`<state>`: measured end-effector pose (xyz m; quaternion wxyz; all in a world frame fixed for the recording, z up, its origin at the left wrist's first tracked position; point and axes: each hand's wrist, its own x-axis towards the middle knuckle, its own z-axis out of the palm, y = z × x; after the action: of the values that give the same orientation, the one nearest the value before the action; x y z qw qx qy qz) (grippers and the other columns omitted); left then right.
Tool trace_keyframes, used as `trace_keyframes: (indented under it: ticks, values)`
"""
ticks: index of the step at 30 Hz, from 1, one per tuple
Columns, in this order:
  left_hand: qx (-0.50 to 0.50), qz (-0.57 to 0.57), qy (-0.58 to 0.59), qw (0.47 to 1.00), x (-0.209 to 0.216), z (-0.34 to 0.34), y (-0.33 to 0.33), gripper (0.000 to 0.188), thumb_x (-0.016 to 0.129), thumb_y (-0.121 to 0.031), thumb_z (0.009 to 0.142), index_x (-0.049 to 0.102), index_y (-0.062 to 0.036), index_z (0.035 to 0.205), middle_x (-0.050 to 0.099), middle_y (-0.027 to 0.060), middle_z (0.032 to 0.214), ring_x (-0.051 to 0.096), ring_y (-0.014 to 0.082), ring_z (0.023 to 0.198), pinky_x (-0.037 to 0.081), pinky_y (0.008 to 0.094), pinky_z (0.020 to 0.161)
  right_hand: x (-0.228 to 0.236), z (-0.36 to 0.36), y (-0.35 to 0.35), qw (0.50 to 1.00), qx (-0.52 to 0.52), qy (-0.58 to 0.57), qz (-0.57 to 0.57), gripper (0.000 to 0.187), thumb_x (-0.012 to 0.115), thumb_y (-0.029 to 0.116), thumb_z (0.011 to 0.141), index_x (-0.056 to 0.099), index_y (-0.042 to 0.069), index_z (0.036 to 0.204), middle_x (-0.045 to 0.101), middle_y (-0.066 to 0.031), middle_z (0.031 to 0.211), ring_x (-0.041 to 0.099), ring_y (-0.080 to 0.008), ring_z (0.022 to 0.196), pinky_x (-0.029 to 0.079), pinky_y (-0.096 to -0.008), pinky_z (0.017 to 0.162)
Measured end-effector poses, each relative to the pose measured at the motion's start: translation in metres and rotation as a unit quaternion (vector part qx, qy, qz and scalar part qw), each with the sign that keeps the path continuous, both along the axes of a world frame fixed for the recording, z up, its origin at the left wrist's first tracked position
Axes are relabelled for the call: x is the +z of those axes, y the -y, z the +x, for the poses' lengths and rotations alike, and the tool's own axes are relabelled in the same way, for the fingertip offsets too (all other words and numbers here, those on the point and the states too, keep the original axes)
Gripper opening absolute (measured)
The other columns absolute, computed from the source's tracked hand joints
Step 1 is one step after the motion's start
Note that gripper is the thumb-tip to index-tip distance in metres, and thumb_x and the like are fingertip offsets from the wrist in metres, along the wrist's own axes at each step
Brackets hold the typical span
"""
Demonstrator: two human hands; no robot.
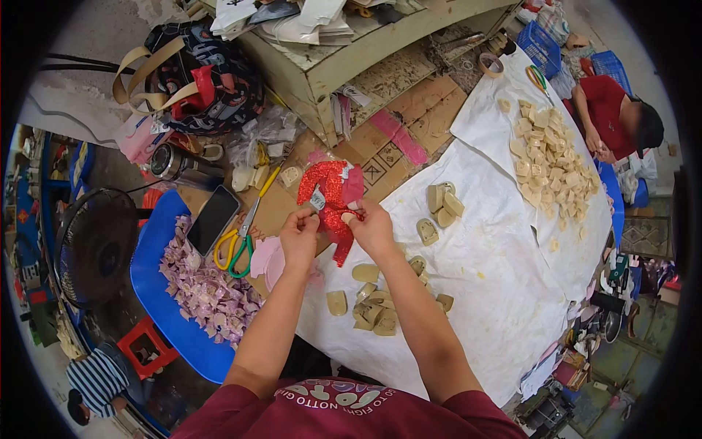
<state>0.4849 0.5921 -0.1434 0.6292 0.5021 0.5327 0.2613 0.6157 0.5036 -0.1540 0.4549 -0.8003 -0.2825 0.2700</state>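
Both my hands are above the near edge of the white sheet (497,293), at a small heap of red glittery fabric (322,175). My left hand (300,234) is closed, its fingertips pinching the fabric's lower left side beside a small pale tag (317,200). My right hand (374,228) pinches the right side, with thumb and fingers on a red glittery strip. That strip hangs down between the hands. Scissors (241,241) with orange and green handles lie left of my left hand, near pink pieces (270,260). Beige moulded pieces (380,311) lie close to my right forearm.
A blue tray (164,307) of purple-white pieces (208,300) stands left, with a black phone (213,219) at its edge. Beyond are a fan (95,249), a bag (212,80) and a cabinet (329,73). Far right, a person (610,117) sits by a beige heap (552,161).
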Motion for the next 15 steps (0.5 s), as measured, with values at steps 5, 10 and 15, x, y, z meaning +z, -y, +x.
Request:
trace_keyframes:
  ticks: [5,10,15]
  values:
    - [-0.047,-0.038,0.047,0.997,0.012,0.008,-0.011,0.038,0.072,-0.019,0.082,0.060,0.0031,0.110,0.059,0.0020,0.084,0.055,0.0091,0.073,0.046,0.0221,0.064,0.006,-0.001,0.010,0.971,-0.053,-0.216,0.092,0.022,0.067,0.003,0.080,0.063,-0.002,0.101,0.065,-0.0072,0.085,0.059,-0.0108,0.071,0.049,-0.0242,0.064]
    - [-0.142,-0.084,-0.038,0.986,0.010,0.016,-0.022,0.037,0.072,-0.018,0.081,0.060,0.0012,0.110,0.062,0.0021,0.088,0.057,0.0096,0.077,0.047,0.0260,0.071,0.021,-0.001,0.004,0.957,-0.067,-0.233,0.160,0.017,0.064,0.003,0.085,0.063,-0.002,0.101,0.064,-0.0021,0.081,0.056,-0.0067,0.068,0.046,-0.0221,0.059]
    - [-0.175,-0.151,-0.019,0.973,0.020,0.023,-0.028,0.027,0.075,-0.013,0.076,0.062,-0.0015,0.097,0.062,0.0023,0.081,0.057,0.0107,0.073,0.047,0.0249,0.065,0.016,0.009,0.006,0.958,-0.077,-0.235,0.143,0.013,0.063,0.006,0.087,0.065,-0.001,0.098,0.063,-0.0011,0.078,0.054,-0.0051,0.067,0.044,-0.0203,0.057]
